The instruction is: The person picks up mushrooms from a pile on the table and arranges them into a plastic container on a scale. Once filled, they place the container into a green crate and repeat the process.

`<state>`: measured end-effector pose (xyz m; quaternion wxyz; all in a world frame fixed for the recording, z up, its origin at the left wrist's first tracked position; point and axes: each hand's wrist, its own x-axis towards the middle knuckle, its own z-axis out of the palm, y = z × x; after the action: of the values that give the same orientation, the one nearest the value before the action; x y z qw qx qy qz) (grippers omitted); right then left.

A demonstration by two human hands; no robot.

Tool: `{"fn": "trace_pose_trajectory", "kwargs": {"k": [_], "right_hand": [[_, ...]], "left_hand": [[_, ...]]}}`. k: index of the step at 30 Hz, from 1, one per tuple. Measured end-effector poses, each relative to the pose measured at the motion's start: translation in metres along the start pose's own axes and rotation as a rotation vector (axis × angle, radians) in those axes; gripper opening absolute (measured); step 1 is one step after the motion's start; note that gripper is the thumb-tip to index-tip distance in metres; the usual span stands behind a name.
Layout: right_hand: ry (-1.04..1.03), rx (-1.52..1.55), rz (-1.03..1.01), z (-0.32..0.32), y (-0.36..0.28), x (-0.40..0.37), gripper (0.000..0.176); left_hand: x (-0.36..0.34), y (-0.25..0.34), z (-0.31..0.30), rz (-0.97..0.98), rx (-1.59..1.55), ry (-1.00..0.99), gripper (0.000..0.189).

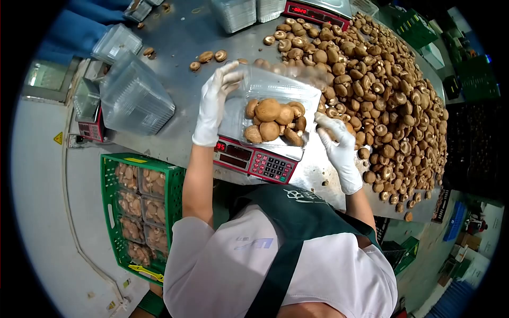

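Note:
A clear plastic container (pixel 310 146) sits on a red digital scale (pixel 257 161), with several brown mushrooms (pixel 268 109) inside. Its clear lid (pixel 286 85) stands raised on the far side. My left hand (pixel 214 100), in a white glove, is at the lid's left edge with its fingers stretched out. My right hand (pixel 339 148), also gloved, is beside the container's right edge; its fingers are bent, with a gap between thumb and fingers. Just beyond that hand lie the nearest mushrooms of a large pile (pixel 376 90).
Stacked clear containers (pixel 135 95) stand left on the metal table (pixel 175 47), with more stacks (pixel 233 16) at the back. Another red scale (pixel 318 13) is behind. A green crate (pixel 177 183) of packed mushrooms sits lower left. A few loose mushrooms (pixel 205 56) lie near my left hand.

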<state>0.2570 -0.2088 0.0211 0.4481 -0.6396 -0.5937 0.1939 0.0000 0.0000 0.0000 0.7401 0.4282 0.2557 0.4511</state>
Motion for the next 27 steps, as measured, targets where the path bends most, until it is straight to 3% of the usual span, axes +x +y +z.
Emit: {"fn": "trace_pose_trajectory", "kwargs": {"k": [2, 3, 5, 7, 9, 11, 12, 15, 21, 23, 27], "right_hand": [[0.111, 0.084, 0.210, -0.005, -0.002, -0.006, 0.026], [0.161, 0.186, 0.235, -0.005, 0.014, -0.007, 0.027], [0.093, 0.313, 0.369, -0.008, 0.016, -0.012, 0.032], [-0.082, 0.300, 0.546, -0.008, 0.014, -0.019, 0.037], [-0.305, 0.075, 0.601, -0.006, -0.001, -0.019, 0.030], [-0.336, 0.367, 0.712, 0.011, 0.021, -0.034, 0.026], [-0.251, 0.619, 0.755, 0.018, 0.015, -0.036, 0.020], [-0.162, 0.810, 0.805, 0.024, 0.014, -0.030, 0.013], [-0.104, 0.790, 0.820, 0.022, 0.015, -0.022, 0.012], [-0.169, 0.677, 0.786, 0.014, 0.009, -0.022, 0.013], [-0.247, 0.422, 0.689, -0.015, 0.015, -0.026, 0.031]], "left_hand": [[-0.025, 0.012, -0.006, 0.035, 0.523, -0.200, 0.050], [-0.036, 0.012, 0.002, 0.035, 0.526, -0.203, 0.050], [-0.065, 0.013, 0.018, 0.226, 0.964, -0.212, 0.051], [-0.090, 0.006, 0.027, 0.070, 1.013, -0.090, 0.054], [-0.104, -0.011, 0.021, 0.000, 0.952, -0.004, 0.044], [-0.112, -0.019, 0.014, -0.496, 0.618, 0.038, 0.033], [-0.115, -0.025, 0.018, -0.434, 0.537, 0.093, 0.018], [-0.117, -0.031, 0.024, -0.345, 0.473, 0.147, 0.013], [-0.116, -0.034, 0.028, -0.314, 0.458, 0.192, 0.011], [-0.118, -0.035, 0.027, -0.314, 0.467, 0.202, 0.014], [-0.125, -0.014, 0.007, -0.192, 0.495, 0.333, 0.025]]}}
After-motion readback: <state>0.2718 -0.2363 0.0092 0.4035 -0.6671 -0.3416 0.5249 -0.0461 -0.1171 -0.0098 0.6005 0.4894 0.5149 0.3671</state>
